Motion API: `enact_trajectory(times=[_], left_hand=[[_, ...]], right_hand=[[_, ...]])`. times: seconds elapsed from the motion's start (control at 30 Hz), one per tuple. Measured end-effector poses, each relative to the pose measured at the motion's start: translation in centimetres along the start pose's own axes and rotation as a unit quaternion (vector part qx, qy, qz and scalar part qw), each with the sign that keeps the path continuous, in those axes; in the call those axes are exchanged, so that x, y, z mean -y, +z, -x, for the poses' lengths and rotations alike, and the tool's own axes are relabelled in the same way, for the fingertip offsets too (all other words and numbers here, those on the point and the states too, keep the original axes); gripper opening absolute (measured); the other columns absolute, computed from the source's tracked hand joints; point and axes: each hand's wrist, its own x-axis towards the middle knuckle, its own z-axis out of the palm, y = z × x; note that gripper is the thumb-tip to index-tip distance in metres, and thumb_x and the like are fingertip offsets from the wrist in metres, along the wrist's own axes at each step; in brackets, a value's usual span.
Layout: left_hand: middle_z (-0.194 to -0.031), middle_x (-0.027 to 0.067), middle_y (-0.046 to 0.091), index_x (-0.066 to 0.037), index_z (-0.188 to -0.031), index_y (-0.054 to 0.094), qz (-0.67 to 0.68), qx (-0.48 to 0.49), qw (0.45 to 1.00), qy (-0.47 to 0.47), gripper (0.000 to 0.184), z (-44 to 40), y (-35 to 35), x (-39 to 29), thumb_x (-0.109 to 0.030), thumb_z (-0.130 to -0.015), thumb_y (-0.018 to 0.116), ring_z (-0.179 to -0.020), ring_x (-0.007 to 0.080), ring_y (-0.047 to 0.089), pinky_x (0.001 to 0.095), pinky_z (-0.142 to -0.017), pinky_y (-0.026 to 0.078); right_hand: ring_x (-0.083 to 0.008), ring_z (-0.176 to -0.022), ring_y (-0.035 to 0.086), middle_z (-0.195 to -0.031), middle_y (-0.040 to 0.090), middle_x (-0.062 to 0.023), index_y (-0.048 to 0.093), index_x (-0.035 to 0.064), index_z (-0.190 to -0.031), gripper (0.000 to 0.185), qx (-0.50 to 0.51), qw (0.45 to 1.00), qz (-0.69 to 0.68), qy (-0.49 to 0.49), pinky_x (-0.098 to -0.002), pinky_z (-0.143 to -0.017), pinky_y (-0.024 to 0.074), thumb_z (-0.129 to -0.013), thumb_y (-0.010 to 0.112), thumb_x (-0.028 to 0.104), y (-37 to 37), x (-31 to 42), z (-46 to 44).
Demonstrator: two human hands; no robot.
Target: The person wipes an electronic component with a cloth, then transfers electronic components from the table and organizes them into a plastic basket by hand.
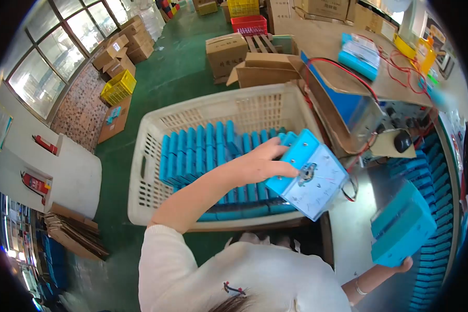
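Observation:
My left hand reaches over the crate, its fingers and thumb closed on the blue end of an analog meter. That meter has a clear front over a pale dial and is tilted toward the right. Low on the right, my right hand grips a pair of teal meter cases from below; they look pressed together. Beneath my left arm, the white plastic crate holds rows of upright teal meters.
More teal meters line the bench at the right. A metal instrument box with red and black leads stands beside an open carton. Another meter lies on the brown table. Cartons stand on the green floor behind.

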Motion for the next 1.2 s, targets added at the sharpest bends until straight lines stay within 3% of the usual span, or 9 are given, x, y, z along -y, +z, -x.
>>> enact_trajectory(times=[0.13,0.2,0.33,0.67,0.73,0.83,1.0,1.1,1.2], left_hand=[[-0.105,0.0147,0.045,-0.001,-0.099,0.064,-0.001,-0.106,0.993,-0.044,0.047,3.1,-7.3,3.4,-0.038,-0.069,0.064,-0.104,0.0281,0.043,0.0344,-0.089,0.037],[-0.104,0.0159,0.048,-0.002,-0.097,0.064,0.031,-0.088,0.994,-0.051,0.047,2.2,-10.9,7.0,-0.04,-0.069,0.063,-0.104,0.0294,0.043,0.0343,-0.09,0.037],[-0.108,0.0203,0.053,-0.003,-0.096,0.065,-0.17,-0.223,0.955,-0.098,0.053,-1.2,-14.0,10.4,-0.047,-0.067,0.059,-0.112,0.0328,0.039,0.0421,-0.09,0.035],[-0.142,0.0181,0.018,-0.01,-0.12,0.054,-0.152,-0.272,0.891,-0.332,0.063,-14.2,-8.3,12.2,-0.048,-0.07,0.061,-0.125,0.0519,0.015,0.0635,-0.095,0.024],[-0.141,0.0183,0.02,-0.012,-0.124,0.051,-0.154,-0.25,0.888,-0.353,0.065,-16.0,-8.5,13.3,-0.049,-0.071,0.062,-0.126,0.0526,0.012,0.0664,-0.094,0.023],[-0.143,0.0196,0.017,-0.018,-0.129,0.046,-0.199,-0.27,0.864,-0.376,0.072,-18.2,-9.0,16.1,-0.059,-0.071,0.057,-0.126,0.0529,0.011,0.0661,-0.094,0.022],[-0.139,0.023,0.02,-0.016,-0.129,0.045,-0.197,-0.348,0.849,-0.346,0.067,-20.0,-8.1,21.4,-0.058,-0.077,0.051,-0.124,0.0525,0.011,0.0676,-0.094,0.013],[-0.134,0.0235,0.024,-0.011,-0.127,0.041,-0.364,-0.466,0.8,-0.106,0.064,-19.6,-7.0,24.6,-0.049,-0.078,0.054,-0.123,0.0507,0.013,0.0682,-0.094,0.011],[-0.133,0.0268,0.025,-0.008,-0.124,0.044,-0.366,-0.386,0.839,-0.112,0.061,-17.4,-8.6,22.0,-0.047,-0.078,0.055,-0.125,0.049,0.015,0.0701,-0.094,0.008]], right_hand=[[-0.0357,-0.107,0.05,-0.122,0.045,-0.0229,0.036,-0.0052,-0.127,0.077,-0.123,0.985,0.12,0.008,-0.0457,-0.089,0.0434,-0.061,0.065,0.021,14.0,-6.5,-6.7],[-0.0175,-0.089,0.056,-0.099,0.059,-0.0112,0.053,-0.0068,-0.111,0.063,0.045,0.962,0.255,0.082,-0.0282,-0.077,0.0445,-0.058,0.07,0.022,20.0,-9.0,-11.1],[-0.0143,-0.076,0.056,-0.082,0.061,-0.0083,0.06,-0.006,-0.094,0.042,0.133,0.906,0.386,0.114,-0.0286,-0.067,0.0465,-0.06,0.071,0.017,24.7,-16.3,-16.8],[-0.0401,-0.109,0.048,-0.121,0.046,-0.0275,0.059,0.0067,-0.093,0.046,0.162,0.657,0.731,0.083,-0.045,-0.087,0.0431,-0.054,0.071,0.03,23.8,-30.5,-23.9],[-0.0432,-0.116,0.043,-0.131,0.033,-0.0336,0.059,0.0085,-0.098,0.049,0.171,0.659,0.716,0.155,-0.0457,-0.093,0.0404,-0.056,0.072,0.03,24.5,-31.9,-24.5],[-0.0435,-0.109,0.047,-0.122,0.042,-0.0297,0.058,0.0068,-0.095,0.048,0.167,0.696,0.695,0.067,-0.0473,-0.088,0.0431,-0.057,0.072,0.031,21.8,-37.7,-25.3],[-0.0447,-0.112,0.043,-0.126,0.038,-0.0282,0.049,0.004,-0.109,0.053,0.185,0.709,0.673,0.103,-0.0481,-0.092,0.0387,-0.066,0.066,0.031,18.2,-44.6,-23.9],[-0.0461,-0.122,0.032,-0.133,0.031,-0.029,0.049,0.0053,-0.113,0.052,0.18,0.689,0.702,0.018,-0.0504,-0.098,0.0319,-0.071,0.064,0.033,18.3,-45.9,-22.8],[-0.0449,-0.128,0.022,-0.135,0.029,-0.0274,0.047,0.0076,-0.119,0.053,0.166,0.633,0.753,0.066,-0.0526,-0.102,0.0251,-0.076,0.06,0.034,20.2,-44.5,-22.9]])
